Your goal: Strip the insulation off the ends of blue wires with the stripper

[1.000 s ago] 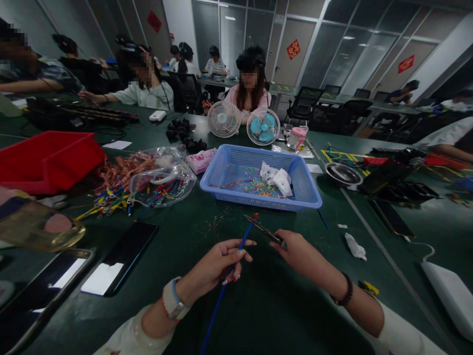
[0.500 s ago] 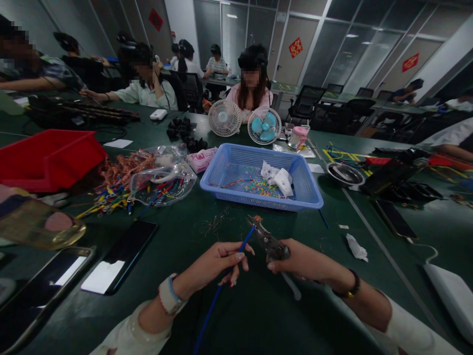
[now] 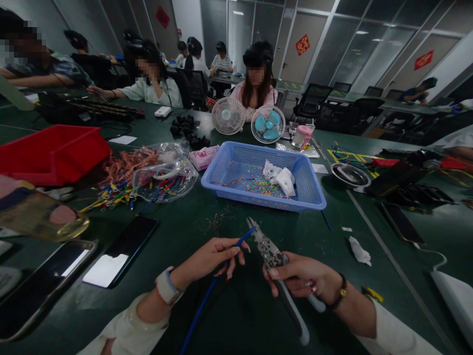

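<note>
Between its thumb and fingers, my left hand point(image 3: 221, 256) pinches a blue wire point(image 3: 201, 308) near its upper end. The wire runs down past the lower edge of the view. My right hand point(image 3: 303, 278) is wrapped round grey-handled pliers point(image 3: 269, 251), whose handles are spread apart. The jaws point up and left, beside the wire's tip. Fine copper strands point(image 3: 218, 219) lie on the dark green table just beyond the hands.
A blue basket point(image 3: 236, 197) holding small coloured bits and white tissue stands ahead. Bundled wires point(image 3: 129, 170), a red bin point(image 3: 55, 155) and phones point(image 3: 123, 251) lie left. Crumpled tissue point(image 3: 359, 251) is at right. A person point(image 3: 254, 93) sits opposite, behind two small fans point(image 3: 268, 124).
The pliers have turned and their handles have spread, showing the flat side. The copper tuft at their jaws is no longer seen there. My left hand has shifted slightly left with the wire.
</note>
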Demonstrator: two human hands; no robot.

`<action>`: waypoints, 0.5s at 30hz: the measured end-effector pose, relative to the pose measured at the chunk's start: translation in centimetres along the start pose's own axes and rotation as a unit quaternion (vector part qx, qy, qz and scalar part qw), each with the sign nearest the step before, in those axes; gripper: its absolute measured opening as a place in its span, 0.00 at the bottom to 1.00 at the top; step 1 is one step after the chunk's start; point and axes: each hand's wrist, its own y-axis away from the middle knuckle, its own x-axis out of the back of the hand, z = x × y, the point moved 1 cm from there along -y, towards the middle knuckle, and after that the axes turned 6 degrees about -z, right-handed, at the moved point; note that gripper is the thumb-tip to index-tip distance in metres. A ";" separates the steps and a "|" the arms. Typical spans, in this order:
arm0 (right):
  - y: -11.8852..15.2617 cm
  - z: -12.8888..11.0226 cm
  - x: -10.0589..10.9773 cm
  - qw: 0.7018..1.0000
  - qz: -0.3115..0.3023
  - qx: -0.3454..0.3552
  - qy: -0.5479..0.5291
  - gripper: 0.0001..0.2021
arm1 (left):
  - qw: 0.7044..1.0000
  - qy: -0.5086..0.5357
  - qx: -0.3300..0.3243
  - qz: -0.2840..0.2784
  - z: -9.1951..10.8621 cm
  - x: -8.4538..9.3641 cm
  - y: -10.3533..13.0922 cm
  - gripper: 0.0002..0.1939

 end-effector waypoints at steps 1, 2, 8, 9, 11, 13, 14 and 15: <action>-0.2 0.2 0.0 1.000 -0.017 0.007 -0.023 0.14 | 1.000 -0.004 -0.003 0.005 -0.1 0.0 0.0 0.16; -0.5 0.5 0.0 0.999 -0.030 0.013 -0.042 0.14 | 1.000 -0.010 -0.006 0.011 -0.1 0.1 -0.1 0.17; -1.1 0.9 -0.8 0.996 0.046 0.063 -0.034 0.13 | 0.997 -0.046 -0.002 0.067 -0.2 0.3 -0.3 0.22; -1.0 0.8 -1.0 0.995 0.070 0.068 -0.019 0.14 | 0.997 -0.047 0.000 0.069 -0.1 0.2 -0.2 0.23; -0.6 0.5 -1.3 0.991 0.109 0.073 0.017 0.16 | 0.997 -0.043 0.007 0.066 0.2 0.1 -0.1 0.24; 0.1 0.1 -1.5 0.985 0.144 0.082 0.055 0.18 | 0.997 -0.041 0.025 0.056 0.5 0.1 0.1 0.24; 0.4 0.0 -1.5 0.980 0.162 0.088 0.070 0.18 | 0.997 -0.042 0.035 0.050 0.7 0.1 0.2 0.23; 0.8 -0.1 -1.4 0.977 0.177 0.094 0.079 0.18 | 0.997 -0.046 0.044 0.045 0.8 0.2 0.3 0.22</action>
